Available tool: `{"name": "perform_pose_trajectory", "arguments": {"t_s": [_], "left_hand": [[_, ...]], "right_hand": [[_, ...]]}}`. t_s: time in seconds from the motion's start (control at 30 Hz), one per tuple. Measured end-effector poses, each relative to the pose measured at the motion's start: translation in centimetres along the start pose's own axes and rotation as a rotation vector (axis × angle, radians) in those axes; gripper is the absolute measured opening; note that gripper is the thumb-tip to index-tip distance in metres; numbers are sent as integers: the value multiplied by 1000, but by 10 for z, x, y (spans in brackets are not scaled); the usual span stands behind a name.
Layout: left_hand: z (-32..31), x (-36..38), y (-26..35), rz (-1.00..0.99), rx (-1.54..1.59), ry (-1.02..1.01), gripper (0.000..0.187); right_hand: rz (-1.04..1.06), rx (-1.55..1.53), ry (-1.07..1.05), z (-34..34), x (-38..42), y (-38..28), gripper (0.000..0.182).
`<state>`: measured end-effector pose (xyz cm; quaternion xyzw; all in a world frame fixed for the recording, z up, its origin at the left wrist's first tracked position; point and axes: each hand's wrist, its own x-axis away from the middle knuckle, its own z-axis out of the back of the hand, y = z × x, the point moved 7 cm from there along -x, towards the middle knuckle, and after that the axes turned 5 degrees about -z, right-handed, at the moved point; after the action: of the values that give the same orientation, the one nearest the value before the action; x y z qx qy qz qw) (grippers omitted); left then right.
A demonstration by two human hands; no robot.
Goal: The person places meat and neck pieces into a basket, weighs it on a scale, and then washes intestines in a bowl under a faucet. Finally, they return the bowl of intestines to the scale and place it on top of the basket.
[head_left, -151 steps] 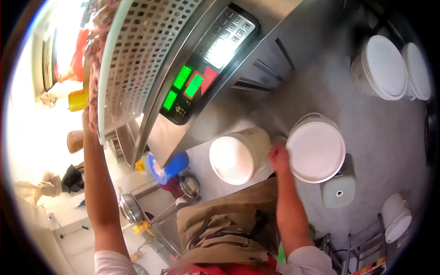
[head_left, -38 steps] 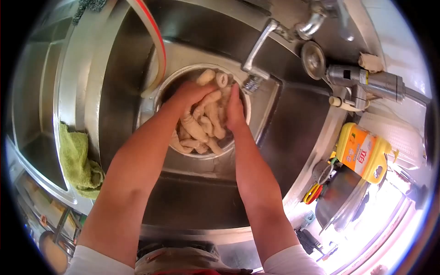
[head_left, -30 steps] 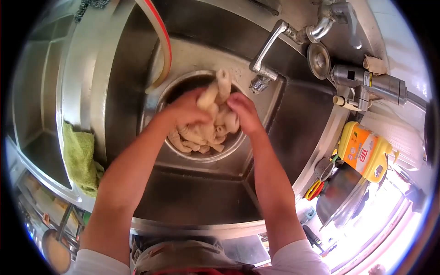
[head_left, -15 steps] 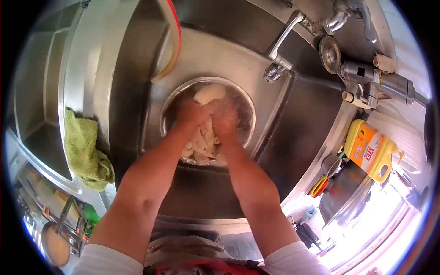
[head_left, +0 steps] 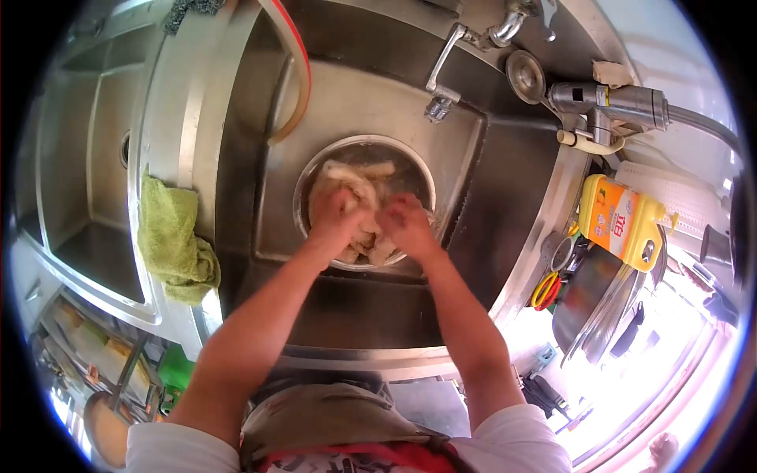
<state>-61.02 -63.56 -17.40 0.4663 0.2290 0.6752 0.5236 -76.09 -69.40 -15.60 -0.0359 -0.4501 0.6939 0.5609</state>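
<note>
A round metal basin (head_left: pixel 426 167) holding water stands inside the steel sink (head_left: pixel 355 88). A soaked, pale beige cloth (head_left: pixel 352 173) lies bunched in it, its folds spreading from the far side to the near rim. On the left of the basin my left hand (head_left: pixel 341 221) is closed with curled fingers on the cloth. My right hand (head_left: pixel 407 224) is at the right side, a little apart from the left, its fingers bent around a fold of the same cloth. Parts of the cloth are hidden under both hands.
A hose with a red stripe (head_left: pixel 302 71) hangs into the sink's back left. The faucet (head_left: pixel 443 79) reaches over the back right. A green towel (head_left: pixel 175 240) drapes over the left divider. On the right stand a yellow jug (head_left: pixel 619 222) and a spray handle (head_left: pixel 607 106).
My hands, close together at the basin's middle before, have moved apart and toward me. The cloth is spread further up the basin's left side. The view has shifted slightly.
</note>
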Motion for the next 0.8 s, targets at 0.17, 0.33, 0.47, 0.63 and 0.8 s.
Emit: {"name": "perform_pose_trajectory", "arguments": {"t_s": [0.17, 0.33, 0.47, 0.63, 0.8], "left_hand": [[-6, -10, -34, 611, 355, 236, 72], [-35, -64, -76, 515, 810, 32, 56], [-2, -64, -23, 308, 1102, -47, 40], [27, -53, 17, 117, 493, -101, 47], [17, 5, 28, 54, -226, -27, 53]], "right_hand": [[208, 507, 426, -34, 1, -7, 23], [109, 515, 218, -74, -48, 64, 23], [-124, -237, -39, -37, -68, 23, 35], [-232, -146, -160, -38, -4, 23, 28], [93, 21, -72, -7, 42, -29, 40]]}}
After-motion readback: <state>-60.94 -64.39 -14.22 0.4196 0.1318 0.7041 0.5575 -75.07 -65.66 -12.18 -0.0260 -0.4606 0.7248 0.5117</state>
